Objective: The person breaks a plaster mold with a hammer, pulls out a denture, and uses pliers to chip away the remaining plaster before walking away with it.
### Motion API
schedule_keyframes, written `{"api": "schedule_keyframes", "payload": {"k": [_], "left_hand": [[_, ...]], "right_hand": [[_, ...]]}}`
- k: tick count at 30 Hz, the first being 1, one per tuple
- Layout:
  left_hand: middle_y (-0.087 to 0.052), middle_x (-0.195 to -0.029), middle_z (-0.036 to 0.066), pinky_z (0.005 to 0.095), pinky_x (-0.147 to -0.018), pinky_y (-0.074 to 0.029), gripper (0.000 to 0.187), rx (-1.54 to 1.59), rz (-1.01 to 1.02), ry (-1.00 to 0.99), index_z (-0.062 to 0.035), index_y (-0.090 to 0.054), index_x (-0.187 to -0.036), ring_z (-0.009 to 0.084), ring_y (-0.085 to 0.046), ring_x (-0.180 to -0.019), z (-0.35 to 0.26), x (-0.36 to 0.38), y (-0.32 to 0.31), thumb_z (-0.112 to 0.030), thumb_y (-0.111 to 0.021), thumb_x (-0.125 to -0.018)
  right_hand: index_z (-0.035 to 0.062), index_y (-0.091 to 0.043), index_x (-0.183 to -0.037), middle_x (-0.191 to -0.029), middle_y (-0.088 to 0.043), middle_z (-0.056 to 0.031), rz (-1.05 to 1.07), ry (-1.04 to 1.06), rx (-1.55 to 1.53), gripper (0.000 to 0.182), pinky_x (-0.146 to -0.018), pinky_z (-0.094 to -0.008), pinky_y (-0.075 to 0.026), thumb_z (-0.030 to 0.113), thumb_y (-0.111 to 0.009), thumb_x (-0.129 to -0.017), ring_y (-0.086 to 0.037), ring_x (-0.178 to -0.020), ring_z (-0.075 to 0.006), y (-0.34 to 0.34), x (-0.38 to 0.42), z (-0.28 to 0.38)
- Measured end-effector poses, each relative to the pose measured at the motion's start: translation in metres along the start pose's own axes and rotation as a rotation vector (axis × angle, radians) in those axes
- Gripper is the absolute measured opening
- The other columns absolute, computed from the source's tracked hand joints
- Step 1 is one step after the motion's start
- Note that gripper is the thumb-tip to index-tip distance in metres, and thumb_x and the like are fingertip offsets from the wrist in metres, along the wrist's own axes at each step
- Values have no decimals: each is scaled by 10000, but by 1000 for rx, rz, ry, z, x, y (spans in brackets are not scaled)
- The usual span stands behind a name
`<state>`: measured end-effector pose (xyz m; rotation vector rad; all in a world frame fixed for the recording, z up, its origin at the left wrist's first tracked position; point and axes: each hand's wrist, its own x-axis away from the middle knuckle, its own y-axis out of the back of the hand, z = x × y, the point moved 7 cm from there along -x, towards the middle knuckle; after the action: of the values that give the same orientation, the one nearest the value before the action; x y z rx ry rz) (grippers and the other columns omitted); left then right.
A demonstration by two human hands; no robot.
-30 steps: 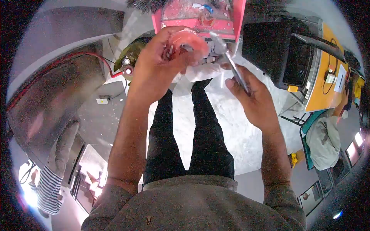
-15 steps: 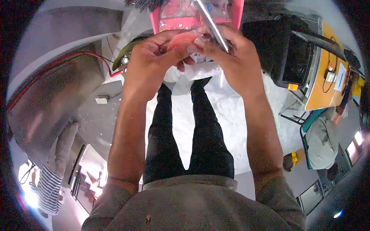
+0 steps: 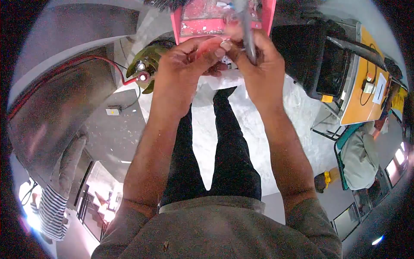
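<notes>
A thin pink, partly see-through piece [image 3: 210, 45] is pinched between the thumb and fingers of my left hand [image 3: 183, 64]. My right hand [image 3: 263, 60] is closed beside it, thumb and fingertip meeting at the piece's right edge. A silver-grey rod [image 3: 247, 32], smeared by motion, runs up through the crook of my right hand. White, partly see-through sheet material [image 3: 224, 80] hangs just below both hands. Beyond my fingers stands a pink dustpan [image 3: 177, 23] with pale scraps and dust in it.
Dark bristles [image 3: 166, 3] show beside the dustpan. At left are a green device [image 3: 151, 62] with a red hose [image 3: 99, 58] and a white socket box [image 3: 113, 111]. A black case [image 3: 297, 47] and an orange-topped table [image 3: 360, 95] stand right, near a seated person [image 3: 360, 159].
Both hands have shifted slightly, the left one rightward. The rod now stands more upright. More of the dustpan's inside and of the green device shows.
</notes>
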<state>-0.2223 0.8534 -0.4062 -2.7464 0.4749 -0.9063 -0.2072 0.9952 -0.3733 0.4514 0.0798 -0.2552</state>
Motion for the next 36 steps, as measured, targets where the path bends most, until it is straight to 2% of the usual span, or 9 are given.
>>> {"api": "schedule_keyframes", "payload": {"k": [2, 5, 12, 18, 21, 23, 33, 35, 36], "left_hand": [[-690, -967, 61, 270, -717, -515, 268, 73, 2, -19, -28, -650, -1113, 148, -660, -789, 0, 1, 1, -178, -641, -891], [-686, -944, 78, 283, -743, -530, 223, 185, -15, -31, 2, -642, -1059, 140, -650, -769, -1, 2, 3, -142, -647, -889], [-678, -995, 90, 302, -797, -531, 255, 224, -28, -55, 13, -619, -1084, 151, -653, -837, -4, 0, 0, -165, -630, -902], [-673, -1011, 87, 311, -831, -536, 264, 286, -32, -72, 16, -621, -1084, 156, -654, -867, -1, -2, 1, -175, -634, -902], [-678, -990, 79, 308, -823, -539, 252, 268, -6, -66, 10, -636, -1075, 155, -657, -872, -1, -5, 0, -169, -640, -897], [-680, -982, 75, 309, -821, -540, 243, 235, 3, -58, 6, -646, -1068, 154, -658, -872, -3, -6, -1, -165, -642, -895], [-681, -1021, 96, 333, -869, -532, 240, 234, 46, -17, -5, -662, -1058, 179, -661, -896, -3, -7, -4, -190, -593, -921], [-679, -1032, 106, 349, -886, -529, 261, 288, 93, -18, -6, -658, -1066, 193, -662, -907, -7, -9, -1, -213, -567, -935], [-678, -1035, 114, 361, -895, -525, 284, 384, 93, 64, -10, -653, -1078, 206, -662, -916, -7, -10, 1, -237, -550, -941]], "right_hand": [[53, -674, -960, -849, -642, -37, -91, -404, -351, 177, -638, -264, -501, 95, -730, -798, -606, -698, -118, 2, 7, -15], [49, -681, -992, -797, -635, -7, 24, -456, -351, 203, -583, -233, -475, 141, -737, -820, -571, -673, -71, 6, 12, -18], [44, -666, -934, -728, -612, 8, 6, -483, -493, 152, -539, -203, -416, 131, -728, -826, -516, -609, -45, -4, 15, -25], [54, -635, -900, -681, -580, 22, -33, -322, -240, 146, -537, -217, -419, 149, -723, -834, -512, -593, -52, 3, 9, -18], [52, -644, -918, -731, -580, 10, 24, -462, -326, 140, -585, -236, -439, 143, -714, -838, -532, -639, -82, 0, 10, -27], [48, -651, -939, -820, -586, -24, 17, -149, -310, 159, -653, -256, -448, 147, -712, -831, -554, -717, -123, 1, 3, -16], [48, -651, -962, -845, -590, -48, -8, -156, -84, 192, -667, -266, -445, 157, -720, -820, -557, -727, -141, 9, 7, -15], [36, -632, -991, -843, -622, -38, 37, -569, -334, 192, -676, -250, -454, 152, -698, -853, -571, -730, -113, 2, 18, -30], [36, -632, -991, -843, -622, -38, 37, -572, -335, 192, -676, -250, -454, 152, -698, -853, -571, -730, -113, 3, 21, -29]]}}
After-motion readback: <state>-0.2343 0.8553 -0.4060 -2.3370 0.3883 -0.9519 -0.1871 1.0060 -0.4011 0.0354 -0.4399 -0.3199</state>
